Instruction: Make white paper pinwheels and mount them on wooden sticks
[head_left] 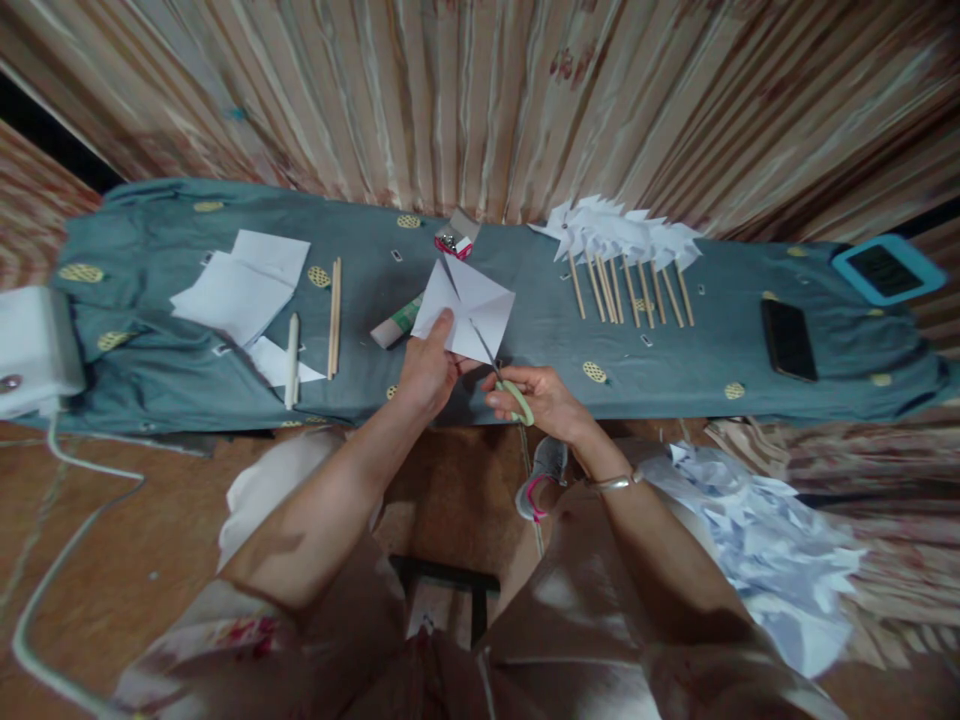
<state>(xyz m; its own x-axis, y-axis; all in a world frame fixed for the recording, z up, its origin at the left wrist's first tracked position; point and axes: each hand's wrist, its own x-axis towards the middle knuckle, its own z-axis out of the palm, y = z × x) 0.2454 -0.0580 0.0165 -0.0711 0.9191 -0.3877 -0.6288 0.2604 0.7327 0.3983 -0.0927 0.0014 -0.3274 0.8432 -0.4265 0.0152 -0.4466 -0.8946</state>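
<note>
Above the near edge of the cloth-covered worktop [675,385], the fingers of the left hand [429,375] are clamped on a square white sheet [487,295], thumb on top. The fingers of the right hand [551,400] are closed round the green handles of the scissors [523,398], whose blade lies along the sheet's near right corner, pointing toward its middle. A slit runs in from the opposite corner. Against the sheet's left side lies a pale and green tube [409,320]; just behind sits a small open box [465,228]. Further left I see thin sticks [335,320], a white pen [292,360], loose papers [240,285] and a white appliance [37,350]. Rightward, paper pinwheels [622,235] overlap in a row, then come a dark phone [789,340] and a blue-framed tablet [889,270]. Folded paper [765,550] is heaped below, beside the right forearm [652,505].
</note>
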